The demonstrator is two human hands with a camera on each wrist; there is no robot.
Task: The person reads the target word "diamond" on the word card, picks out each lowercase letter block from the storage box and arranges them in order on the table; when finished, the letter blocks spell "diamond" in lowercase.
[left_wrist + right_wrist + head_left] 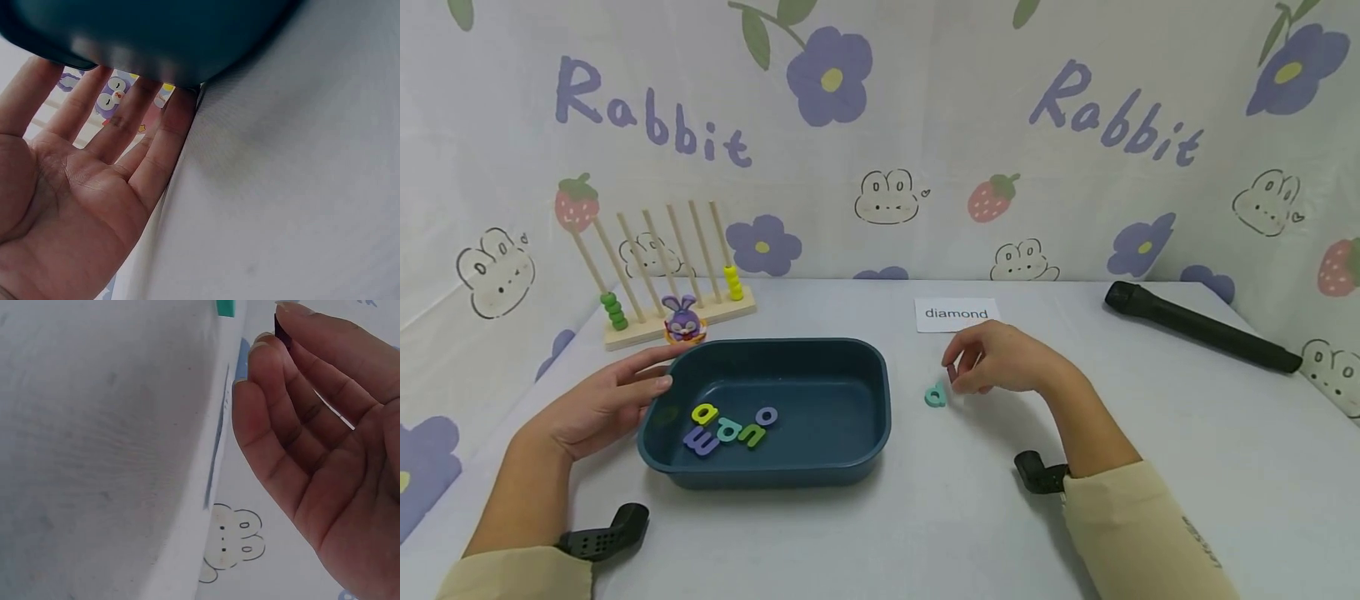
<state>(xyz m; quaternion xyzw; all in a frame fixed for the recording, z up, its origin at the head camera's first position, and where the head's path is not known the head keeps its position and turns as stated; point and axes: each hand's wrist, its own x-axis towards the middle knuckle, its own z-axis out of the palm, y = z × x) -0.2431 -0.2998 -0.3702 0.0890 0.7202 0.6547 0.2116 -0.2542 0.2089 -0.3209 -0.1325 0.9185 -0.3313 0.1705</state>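
A small dark piece point(951, 372) is pinched between the thumb and fingertips of the right hand point(1003, 357), over the counter point(955, 517). Just left of those fingertips, a turquoise letter point(936, 395) is laid on the counter. On the far side of the right hand, a white card point(955, 315) printed "diamond" is placed. The left end of the blue tray point(831, 425) is touched by the left hand point(602, 404), whose fingers are extended and slightly apart. Five coloured letters point(727, 430) are gathered in the tray's left half, well left of the right hand.
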